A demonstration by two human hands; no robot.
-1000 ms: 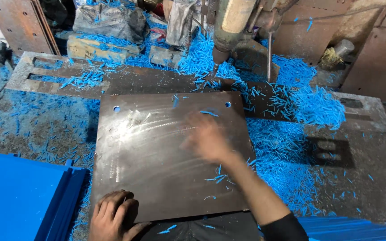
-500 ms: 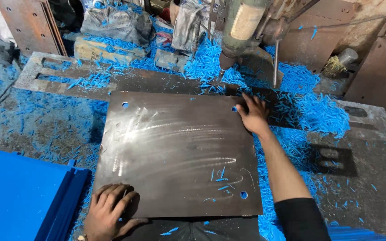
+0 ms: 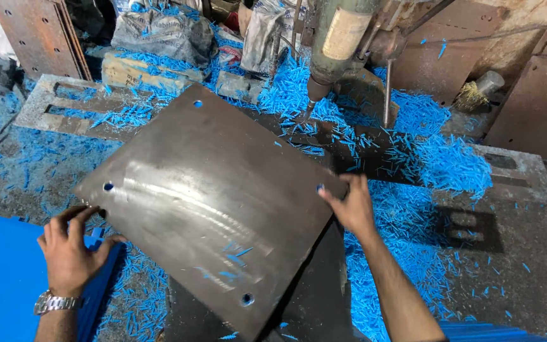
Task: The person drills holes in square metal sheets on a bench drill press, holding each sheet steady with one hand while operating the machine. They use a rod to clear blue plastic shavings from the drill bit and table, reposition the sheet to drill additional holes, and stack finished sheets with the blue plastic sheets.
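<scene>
Both hands turning square steel plate point(image 3: 210, 209) under drill point(image 3: 337, 44): left hand point(image 3: 71, 250) fingers gripping left corner, right hand point(image 3: 349, 206) fingers clamping right corner; next, probably line a corner hole under the bit.

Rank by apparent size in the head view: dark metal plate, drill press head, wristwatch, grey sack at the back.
1. Dark metal plate, held at its edges by the left hand and right hand; by far the largest.
2. Grey sack and drill press head: similar, both cut off by the frame, so unranked.
3. Wristwatch: smallest.
</scene>
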